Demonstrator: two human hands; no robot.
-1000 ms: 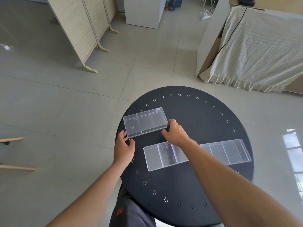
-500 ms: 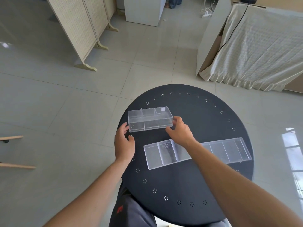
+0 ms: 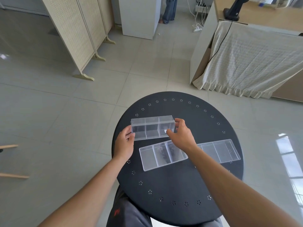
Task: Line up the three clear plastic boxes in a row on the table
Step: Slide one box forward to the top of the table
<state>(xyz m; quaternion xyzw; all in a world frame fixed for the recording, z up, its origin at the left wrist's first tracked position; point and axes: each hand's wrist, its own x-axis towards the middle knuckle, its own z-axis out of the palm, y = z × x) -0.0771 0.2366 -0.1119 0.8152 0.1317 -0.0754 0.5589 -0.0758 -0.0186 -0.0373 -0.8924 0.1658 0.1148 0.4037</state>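
Three clear plastic boxes with three compartments each are over a round black table. The far box is lifted and tilted toward me, held at its two ends: my left hand grips the left end, my right hand the right end. A second box lies flat in the middle of the table, slightly askew. The third box lies flat to its right; my right forearm hides its left end.
The table's left edge is just beside my left hand. Beyond the table on the tiled floor stand a folding screen, a white cabinet and a cloth-draped desk. A person's legs show at the far back.
The far box, flat on the table a second ago, has been taken hold of by both hands, lifted and tipped up on its long side. The other two boxes have not moved.
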